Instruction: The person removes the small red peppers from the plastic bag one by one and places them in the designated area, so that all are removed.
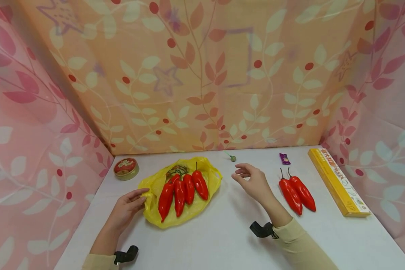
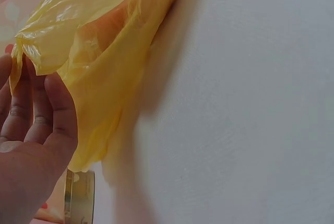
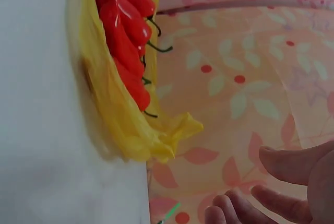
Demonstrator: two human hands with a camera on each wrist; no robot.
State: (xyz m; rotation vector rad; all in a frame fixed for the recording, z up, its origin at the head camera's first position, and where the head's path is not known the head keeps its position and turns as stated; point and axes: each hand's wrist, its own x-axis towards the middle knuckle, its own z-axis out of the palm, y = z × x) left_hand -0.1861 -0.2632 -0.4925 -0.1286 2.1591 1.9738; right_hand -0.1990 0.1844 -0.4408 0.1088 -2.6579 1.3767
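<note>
A yellow plastic bag (image 1: 213, 174) lies spread on the table, with several glossy red peppers (image 1: 179, 197) on it, their dark stems toward the back. At the bag's left edge, my left hand (image 1: 124, 210) pinches the plastic; in the left wrist view a strip of the bag (image 2: 49, 41) passes between the fingers. My right hand (image 1: 254, 183) hovers over the table right of the bag, fingers loosely bent and holding nothing. The right wrist view has the fingers (image 3: 282, 203) apart from the bag. Two more red peppers (image 1: 297, 191) lie side by side further right.
A round tin (image 1: 126, 168) with a red lid stands back left. A small green object (image 1: 233, 158) with a thin green strand lies at the back. Back right are a small purple packet (image 1: 285, 159) and a long yellow pasta box (image 1: 339, 183). Patterned cloth walls (image 1: 202, 75) enclose the table.
</note>
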